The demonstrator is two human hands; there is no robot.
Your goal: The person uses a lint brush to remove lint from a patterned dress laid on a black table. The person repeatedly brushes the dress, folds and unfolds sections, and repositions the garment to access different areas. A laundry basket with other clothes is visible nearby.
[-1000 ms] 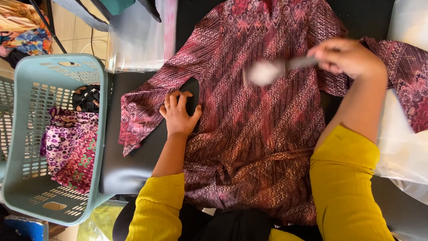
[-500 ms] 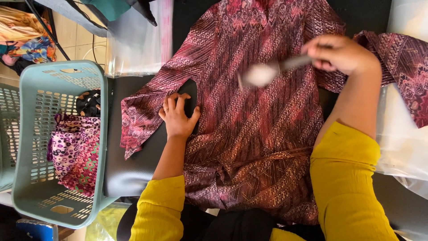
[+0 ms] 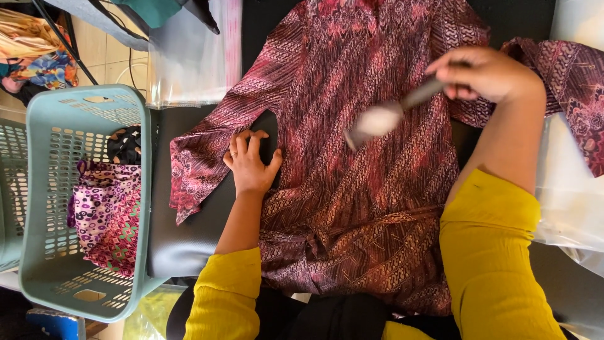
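Shirt point(image 3: 371, 170) lies spread on the desk point(image 3: 189, 252). Left hand point(image 3: 250, 165), fingers point(image 3: 242, 143) open, presses its edge at 9 o'clock; right hand point(image 3: 484, 72) grips a blurred tool point(image 3: 384, 118) at 1 o'clock above it.

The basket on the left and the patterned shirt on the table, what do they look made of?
The laundry basket looks like moulded plastic, pale teal and matte: its walls are a rigid grid of punched holes. The shirt looks like thin woven cloth, maroon with a printed batik-like pattern; it lies flat and creases softly under the left hand. Cotton or a blend, I cannot tell.
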